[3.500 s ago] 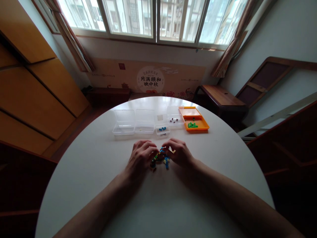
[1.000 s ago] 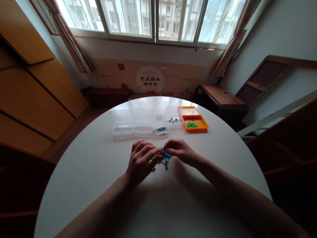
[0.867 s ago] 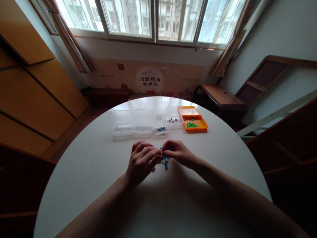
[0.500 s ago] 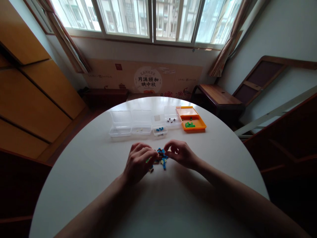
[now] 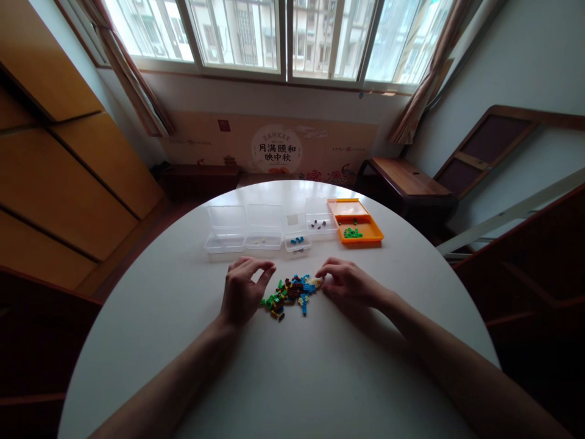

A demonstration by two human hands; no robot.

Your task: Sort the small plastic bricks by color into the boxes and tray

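Observation:
A pile of small toy building bricks (image 5: 292,291) in green, brown, blue, yellow and cream lies on the white table between my hands. My left hand (image 5: 242,289) hovers at the pile's left side, thumb and forefinger tips brought together; anything between them is too small to make out. At the right edge of the pile, my right hand (image 5: 350,281) has its fingers bent and slightly apart, the tips by some cream bricks (image 5: 315,282). Nothing shows in its grasp.
Beyond the pile stand open clear plastic boxes: a left box (image 5: 225,245), one with cream bits (image 5: 264,244), a small one with blue bricks (image 5: 297,241), and one with dark bits (image 5: 322,227). An orange box (image 5: 372,236) at right holds green bricks (image 5: 353,233).
My hands have drawn apart, the left to the left and the right slightly to the right, uncovering more of the pile. The whole view has shifted slightly.

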